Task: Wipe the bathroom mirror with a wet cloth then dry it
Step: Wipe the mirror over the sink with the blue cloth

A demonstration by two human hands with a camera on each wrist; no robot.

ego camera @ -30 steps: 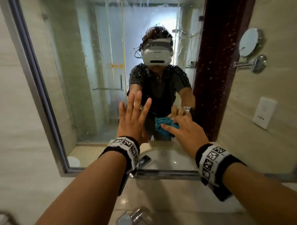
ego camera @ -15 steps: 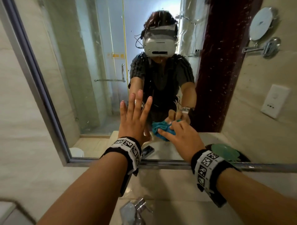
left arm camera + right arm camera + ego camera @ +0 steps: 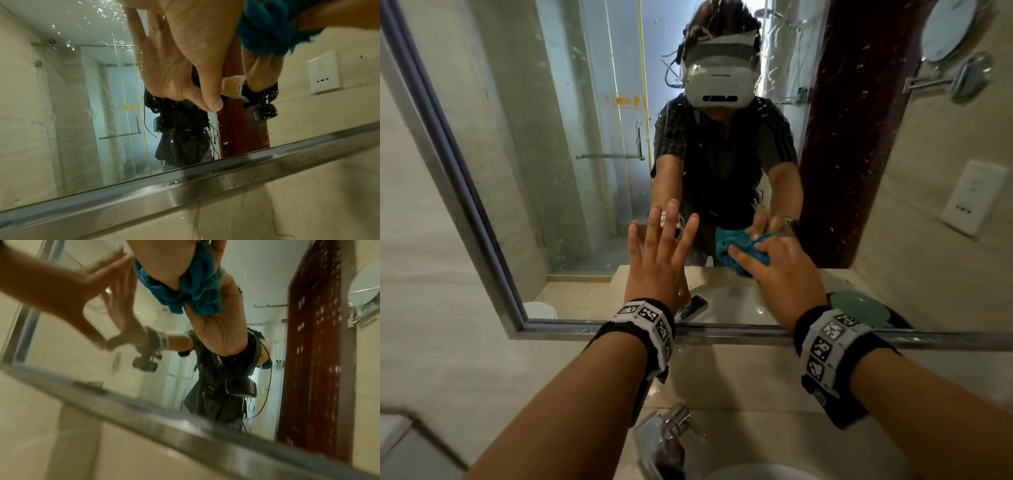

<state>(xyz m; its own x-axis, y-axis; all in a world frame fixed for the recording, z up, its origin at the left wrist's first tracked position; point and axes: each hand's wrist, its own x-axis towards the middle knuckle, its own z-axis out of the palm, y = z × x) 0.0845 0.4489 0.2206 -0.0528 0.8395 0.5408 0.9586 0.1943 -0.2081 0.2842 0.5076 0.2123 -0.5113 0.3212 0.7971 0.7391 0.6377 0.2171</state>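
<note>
The wall mirror [image 3: 585,137] carries water drops and streaks on its glass. My left hand [image 3: 657,260] lies flat on the lower glass with its fingers straight and spread. To its right, my right hand [image 3: 774,274] grips a bunched teal cloth [image 3: 736,250] and presses it against the glass just above the mirror's steel bottom frame [image 3: 722,330]. In the left wrist view my left hand [image 3: 197,40] meets its own reflection, with the cloth [image 3: 267,29] beside it. The right wrist view shows the cloth [image 3: 197,293] wrapped around my right hand's [image 3: 164,267] thumb.
A chrome tap [image 3: 664,431] stands below my arms, over the basin rim [image 3: 774,472]. The mirror reflects a wall socket [image 3: 972,198], a round shaving mirror [image 3: 941,31], a green dish [image 3: 859,306], a dark red door and a glass shower door.
The head view has dipped and moved closer. My right hand has slid the cloth a little lower, toward the bottom frame. My left hand stays flat on the glass.
</note>
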